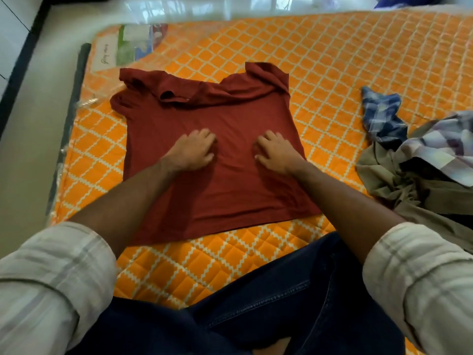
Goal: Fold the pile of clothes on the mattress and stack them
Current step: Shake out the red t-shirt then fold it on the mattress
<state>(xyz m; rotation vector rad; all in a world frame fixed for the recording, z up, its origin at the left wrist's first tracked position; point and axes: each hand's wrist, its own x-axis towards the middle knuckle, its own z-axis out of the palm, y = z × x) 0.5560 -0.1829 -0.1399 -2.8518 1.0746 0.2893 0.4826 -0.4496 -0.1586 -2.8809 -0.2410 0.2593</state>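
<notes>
With the red shirt [212, 155] spread flat on the mattress [332, 73], left of the pile [419, 160], the 2 flat hands, left hand [190, 149] and right hand [277, 152], grasp nothing and should press outward from its middle before folding.

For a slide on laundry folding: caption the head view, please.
Both hands, left hand and right hand, press a maroon T-shirt flat on the orange mattress.
</notes>
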